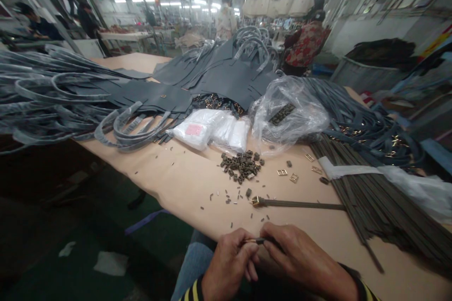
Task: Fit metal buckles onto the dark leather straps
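My left hand [229, 258] and my right hand [300, 256] meet at the table's near edge, both pinching a thin dark strap [262, 241] with a gold metal end between the fingertips. Just beyond them lies another narrow strap with a gold buckle [293, 204] flat on the tan table [183, 183]. A small heap of dark metal fittings [242, 165] sits further out, with a few gold buckles [287, 175] to its right and tiny dark pieces scattered around.
A bundle of long dark straps [370, 197] runs along the right. White packets [212, 129] and a clear plastic bag [289, 115] lie mid-table. Grey leather pieces and handles [106, 99] cover the left and far side. Other people stand at the back.
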The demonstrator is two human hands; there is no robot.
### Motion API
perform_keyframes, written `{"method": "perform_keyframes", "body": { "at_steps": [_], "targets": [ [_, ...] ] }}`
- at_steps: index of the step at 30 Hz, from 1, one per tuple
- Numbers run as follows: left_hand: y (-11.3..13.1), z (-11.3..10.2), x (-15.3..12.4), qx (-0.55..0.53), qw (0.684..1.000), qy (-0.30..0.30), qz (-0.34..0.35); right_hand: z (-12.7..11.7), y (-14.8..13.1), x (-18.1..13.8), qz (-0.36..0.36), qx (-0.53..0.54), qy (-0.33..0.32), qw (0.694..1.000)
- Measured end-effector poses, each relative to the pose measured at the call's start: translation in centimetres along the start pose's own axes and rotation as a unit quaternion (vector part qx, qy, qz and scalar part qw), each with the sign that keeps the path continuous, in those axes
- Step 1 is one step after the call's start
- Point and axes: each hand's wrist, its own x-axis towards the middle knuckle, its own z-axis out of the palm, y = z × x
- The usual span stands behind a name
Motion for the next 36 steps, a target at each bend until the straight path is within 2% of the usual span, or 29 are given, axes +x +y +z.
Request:
{"method": "perform_keyframes", "body": {
  "at_steps": [3,6,8,13,18,22,26,28,29,32,36],
  "targets": [
    [-0.1,-0.5,0.7,-0.016,0.999,0.033,0.015,-1.2,0.5,1.6,-0.037,0.022,0.002,0.999],
    [-0.3,-1.0,1.4,-0.073,0.997,0.038,-0.009,-2.8,1.3,4.1,-0.062,0.032,0.069,0.995],
    [-0.5,-1.3,1.7,-0.107,0.993,0.038,-0.031,-3.6,1.9,6.0,-0.058,-0.014,0.098,0.993],
    [-1.2,-1.4,1.9,-0.155,0.984,0.052,-0.062,-3.4,2.5,10.0,-0.067,-0.095,0.020,0.993],
    [-1.2,-1.5,1.7,-0.165,0.983,0.048,-0.065,-2.2,2.5,10.8,-0.057,-0.128,-0.002,0.990],
    [-1.1,-1.4,1.7,-0.159,0.985,0.047,-0.057,-2.4,2.2,10.2,-0.037,-0.137,0.021,0.990],
    [-1.2,-1.0,1.6,-0.169,0.983,0.048,-0.053,-3.6,1.1,7.6,-0.019,-0.117,0.071,0.990],
    [-1.2,-0.8,1.4,-0.172,0.983,0.050,-0.049,-3.5,0.5,5.4,-0.005,-0.057,0.110,0.992],
    [-1.1,-0.7,1.3,-0.172,0.983,0.050,-0.046,-3.1,0.3,4.3,0.006,0.019,0.136,0.991],
    [-1.0,-0.2,1.0,-0.170,0.984,0.044,-0.041,-0.6,0.2,1.2,0.043,0.212,0.143,0.966],
    [-0.9,0.7,0.6,-0.157,0.987,0.020,-0.038,2.6,0.5,-1.0,0.134,0.297,0.182,0.928]
  ]
}}
